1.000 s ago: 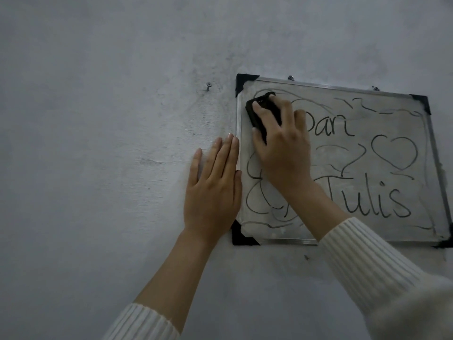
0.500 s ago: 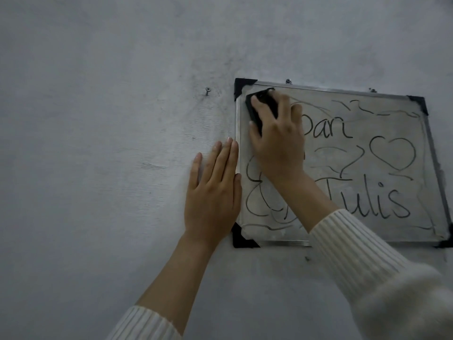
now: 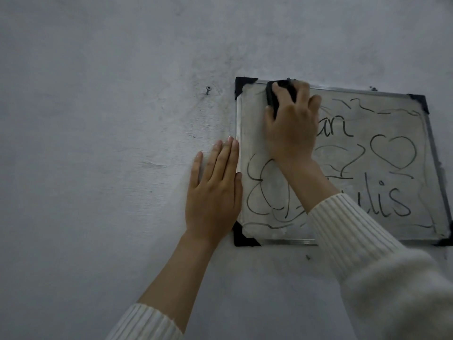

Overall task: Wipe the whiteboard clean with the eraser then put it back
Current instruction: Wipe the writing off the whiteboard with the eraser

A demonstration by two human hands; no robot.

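A small whiteboard (image 3: 382,192) with a metal frame and black corner caps hangs on a grey wall. It carries black marker writing, loops at the lower left and a heart at the right. My right hand (image 3: 291,128) grips a black eraser (image 3: 274,96) and presses it against the board's upper left area, just under the top frame. My left hand (image 3: 213,190) lies flat on the wall, fingers straight, its edge touching the board's left frame.
The grey wall (image 3: 98,168) fills the view. A screw (image 3: 208,89) sticks out of it left of the board's top left corner. Two fixings sit along the board's top edge.
My right hand has slid the eraser up and to the right along the top of the board, covering the first letters of the upper word. My left hand stays flat.
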